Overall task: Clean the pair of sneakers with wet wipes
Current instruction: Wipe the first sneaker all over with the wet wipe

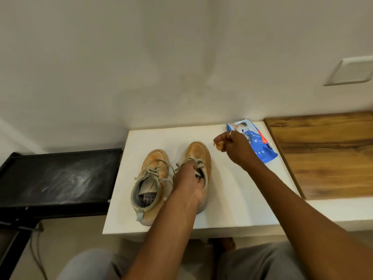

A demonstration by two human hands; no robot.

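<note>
Sneakers: stained tan suede, grey laces.
Left hand gripped the right sneaker by its collar; right hand curled empty at one o'clock, by glossy blue wipes pack.

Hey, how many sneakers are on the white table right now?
2. The left sneaker lies untouched on the white table; the right sneaker sits beside it, the left hand gripping its opening. No others show.
</note>
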